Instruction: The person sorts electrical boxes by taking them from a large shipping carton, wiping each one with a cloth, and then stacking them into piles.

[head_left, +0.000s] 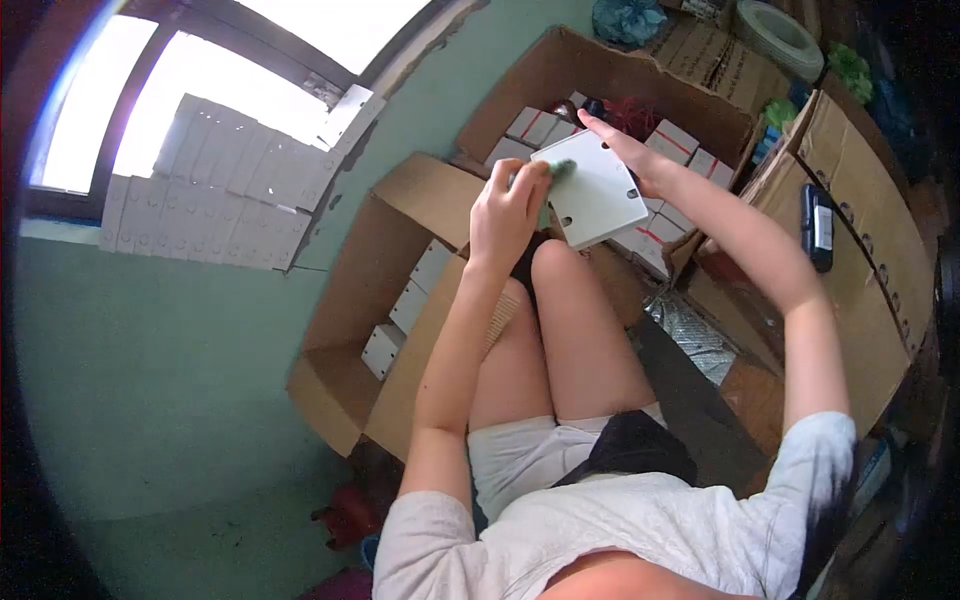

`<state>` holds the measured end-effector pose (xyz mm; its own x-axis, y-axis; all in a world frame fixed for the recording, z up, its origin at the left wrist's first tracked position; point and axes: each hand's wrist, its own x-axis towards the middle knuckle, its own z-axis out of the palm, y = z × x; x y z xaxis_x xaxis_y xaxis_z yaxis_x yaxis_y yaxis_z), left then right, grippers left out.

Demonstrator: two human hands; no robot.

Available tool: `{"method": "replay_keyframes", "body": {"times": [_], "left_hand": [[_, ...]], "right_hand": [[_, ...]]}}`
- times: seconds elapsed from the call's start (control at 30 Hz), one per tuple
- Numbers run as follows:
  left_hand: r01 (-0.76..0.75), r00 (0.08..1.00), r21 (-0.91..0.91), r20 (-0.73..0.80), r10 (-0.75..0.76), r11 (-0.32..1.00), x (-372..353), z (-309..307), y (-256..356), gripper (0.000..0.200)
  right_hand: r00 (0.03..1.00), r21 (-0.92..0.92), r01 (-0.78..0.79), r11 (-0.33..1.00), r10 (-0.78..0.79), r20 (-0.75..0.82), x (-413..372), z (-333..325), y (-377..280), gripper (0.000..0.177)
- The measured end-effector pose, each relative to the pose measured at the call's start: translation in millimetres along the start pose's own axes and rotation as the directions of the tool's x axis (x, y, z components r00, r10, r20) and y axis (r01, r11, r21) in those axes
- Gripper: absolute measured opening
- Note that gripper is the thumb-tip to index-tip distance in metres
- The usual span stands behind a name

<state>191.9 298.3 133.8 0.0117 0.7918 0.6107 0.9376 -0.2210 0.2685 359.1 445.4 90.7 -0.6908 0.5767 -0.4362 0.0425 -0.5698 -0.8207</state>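
Left grip [503, 215] is pinching something small and green [563, 170] — too blurry to identify — against the face of a white panel [597, 200]. Right grip [640, 165] is holding that panel by its upper right edge, some fingers hidden. Panel's up above the knees [565, 270] — open cardboard box [690, 90] of small white boxes [672, 140] behind it.

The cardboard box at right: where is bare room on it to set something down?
Bare patches on the cardboard box: between the black device and the lower edge; also beyond the row of dark marks. Crowded: the open box behind the white panel, packed with white boxes.
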Motion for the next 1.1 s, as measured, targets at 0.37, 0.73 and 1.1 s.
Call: {"method": "replay_keyframes", "body": {"times": [0.37,0.73,1.1], "left_hand": [[0.255,0.964,-0.039,-0.069,-0.257,0.966,30.1,26.3,20.0,0.016],[0.404,0.897,-0.173,-0.117,-0.426,0.898,17.1,17.6,0.5,0.02],[0.454,0.851,-0.211,-0.186,-0.492,0.866,0.3,33.7,-0.9,0.011]], "right_hand": [[0.96,-0.024,0.274,0.961,-0.272,0.065,-28.0,1.8,-14.8,0.057],[0.804,-0.588,0.556,0.587,-0.56,0.202,-34.7,14.2,-8.6,0.054],[0.629,-0.78,0.623,0.067,-0.636,0.447,-32.4,14.4,9.1,0.055]]}}
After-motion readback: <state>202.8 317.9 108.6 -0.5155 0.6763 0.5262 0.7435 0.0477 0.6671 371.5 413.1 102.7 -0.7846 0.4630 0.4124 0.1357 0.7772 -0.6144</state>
